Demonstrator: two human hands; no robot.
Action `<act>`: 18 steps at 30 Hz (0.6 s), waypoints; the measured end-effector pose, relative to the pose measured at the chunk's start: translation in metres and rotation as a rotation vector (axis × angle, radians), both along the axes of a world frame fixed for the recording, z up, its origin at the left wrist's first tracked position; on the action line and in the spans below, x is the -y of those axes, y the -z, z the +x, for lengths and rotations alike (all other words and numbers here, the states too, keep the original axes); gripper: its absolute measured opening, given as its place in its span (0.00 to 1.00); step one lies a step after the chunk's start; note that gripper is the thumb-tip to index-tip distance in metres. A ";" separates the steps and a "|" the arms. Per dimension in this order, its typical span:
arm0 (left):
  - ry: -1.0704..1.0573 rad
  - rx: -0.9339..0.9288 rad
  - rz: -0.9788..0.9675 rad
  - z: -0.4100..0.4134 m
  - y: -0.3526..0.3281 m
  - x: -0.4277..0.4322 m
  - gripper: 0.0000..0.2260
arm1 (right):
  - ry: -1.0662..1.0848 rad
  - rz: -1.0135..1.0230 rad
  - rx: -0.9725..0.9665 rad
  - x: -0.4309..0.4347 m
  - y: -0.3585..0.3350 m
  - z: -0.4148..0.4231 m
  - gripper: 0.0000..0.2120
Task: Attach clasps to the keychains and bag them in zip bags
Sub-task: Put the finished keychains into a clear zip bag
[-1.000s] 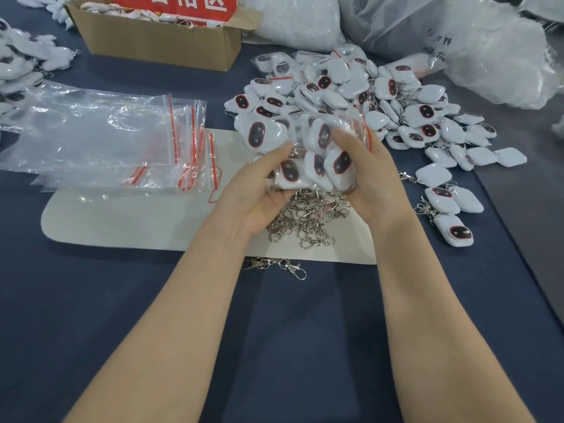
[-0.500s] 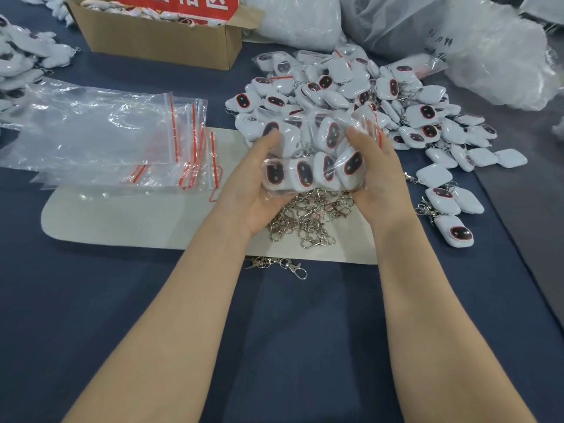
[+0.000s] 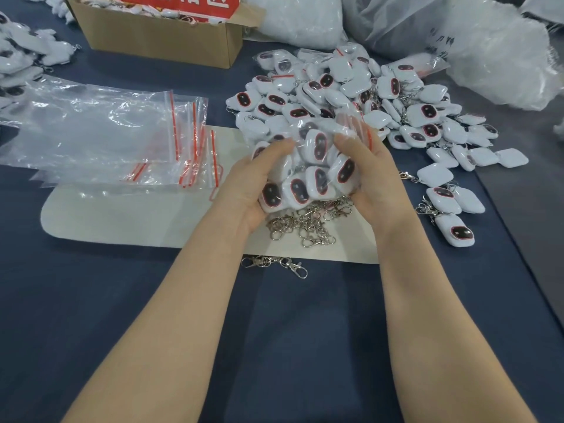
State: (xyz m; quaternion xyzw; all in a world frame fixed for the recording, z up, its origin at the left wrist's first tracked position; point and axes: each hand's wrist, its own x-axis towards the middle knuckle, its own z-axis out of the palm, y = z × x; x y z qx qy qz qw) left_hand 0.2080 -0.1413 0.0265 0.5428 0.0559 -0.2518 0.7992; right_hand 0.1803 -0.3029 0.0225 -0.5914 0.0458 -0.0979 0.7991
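Gripping a stuffed zip bag [image 3: 314, 166] of white keychains from both sides: left hand [image 3: 259, 184] and right hand [image 3: 369, 178], with fingers of each curled round the plastic. Directly under the fingers, on a pale mat [image 3: 122, 218], a heap of loose clasps [image 3: 308, 224]. Just beyond the fingertips, a big pile of keychains [image 3: 351, 96]. Well left of the left fingers, empty zip bags [image 3: 106, 132]; beyond those, a cardboard box [image 3: 158, 41]. Nearer than the fingers, off the mat, two linked clasps [image 3: 274, 264] on blue cloth [image 3: 91, 300].
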 end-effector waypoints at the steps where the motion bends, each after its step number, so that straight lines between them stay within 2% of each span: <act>1: -0.015 0.001 0.025 0.000 0.001 0.000 0.09 | -0.003 -0.023 0.004 -0.001 0.000 0.000 0.14; 5: -0.026 -0.018 0.010 -0.001 0.000 0.001 0.09 | 0.018 -0.037 0.015 -0.002 0.000 -0.001 0.14; 11: 0.214 -0.044 -0.287 -0.002 -0.005 -0.006 0.16 | 0.109 0.163 -0.035 0.004 -0.001 -0.001 0.18; 14: 0.231 -0.023 -0.293 -0.003 -0.003 -0.005 0.12 | 0.146 0.255 -0.063 0.007 -0.001 0.000 0.19; 16: 0.240 0.026 -0.237 -0.004 -0.002 -0.004 0.05 | 0.153 0.281 -0.074 0.008 -0.001 0.000 0.16; 18: 0.230 0.060 -0.208 -0.003 -0.003 -0.004 0.05 | 0.150 0.302 -0.073 0.010 -0.001 0.000 0.13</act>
